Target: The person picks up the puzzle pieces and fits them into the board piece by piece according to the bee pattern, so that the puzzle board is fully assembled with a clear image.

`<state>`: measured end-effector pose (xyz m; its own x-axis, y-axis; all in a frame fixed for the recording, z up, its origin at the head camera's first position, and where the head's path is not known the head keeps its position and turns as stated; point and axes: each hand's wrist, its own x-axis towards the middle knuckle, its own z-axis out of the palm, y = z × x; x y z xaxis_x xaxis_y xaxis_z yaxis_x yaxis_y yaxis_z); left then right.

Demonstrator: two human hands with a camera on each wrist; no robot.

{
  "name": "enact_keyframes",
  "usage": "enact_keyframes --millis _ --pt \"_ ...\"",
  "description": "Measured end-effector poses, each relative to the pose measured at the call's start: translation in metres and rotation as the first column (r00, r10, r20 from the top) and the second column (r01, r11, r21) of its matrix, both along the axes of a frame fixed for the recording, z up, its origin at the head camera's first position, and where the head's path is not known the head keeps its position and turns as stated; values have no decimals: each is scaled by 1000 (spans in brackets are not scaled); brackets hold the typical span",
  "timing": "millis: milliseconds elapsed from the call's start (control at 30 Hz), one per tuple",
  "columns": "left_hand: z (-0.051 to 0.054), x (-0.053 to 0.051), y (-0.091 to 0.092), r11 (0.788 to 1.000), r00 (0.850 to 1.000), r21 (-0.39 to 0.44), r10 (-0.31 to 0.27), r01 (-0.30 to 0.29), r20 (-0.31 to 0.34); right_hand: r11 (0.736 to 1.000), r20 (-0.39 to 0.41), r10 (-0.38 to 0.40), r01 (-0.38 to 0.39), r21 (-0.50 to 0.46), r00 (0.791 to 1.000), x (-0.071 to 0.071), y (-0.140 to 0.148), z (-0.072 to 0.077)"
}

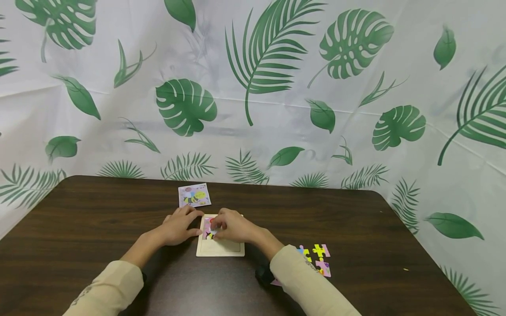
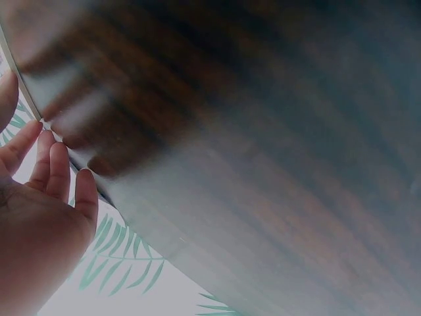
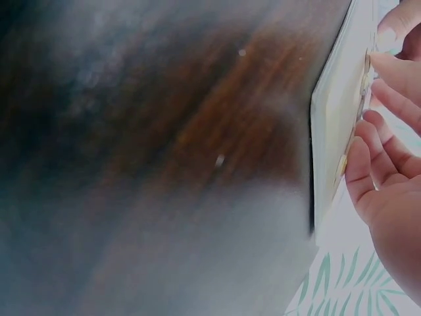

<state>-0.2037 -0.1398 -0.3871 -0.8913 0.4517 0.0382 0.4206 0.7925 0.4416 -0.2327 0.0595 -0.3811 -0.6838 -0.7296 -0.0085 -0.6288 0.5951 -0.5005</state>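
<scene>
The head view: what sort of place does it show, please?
Probably an indoor play or recording corner: a dark wood-grain table, a white leaf-printed sheet behind it, and a small puzzle tray with loose pieces nearby.

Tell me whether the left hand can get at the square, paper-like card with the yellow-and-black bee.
Probably yes: the card lies just beyond the left hand, with nothing lying on it. The hand would likely have to leave the pale rectangular wooden tray it touches.

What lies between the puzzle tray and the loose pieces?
In the head view, the right forearm and its cream sleeve cross between the tray and the loose pieces.
</scene>
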Motion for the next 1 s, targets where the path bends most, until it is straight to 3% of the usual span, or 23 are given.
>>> enact_keyframes --millis 1000 --pt "0 1 0 1000 1000 2 1 -1 -9 997 12 69 -68 -48 998 1 8 7"
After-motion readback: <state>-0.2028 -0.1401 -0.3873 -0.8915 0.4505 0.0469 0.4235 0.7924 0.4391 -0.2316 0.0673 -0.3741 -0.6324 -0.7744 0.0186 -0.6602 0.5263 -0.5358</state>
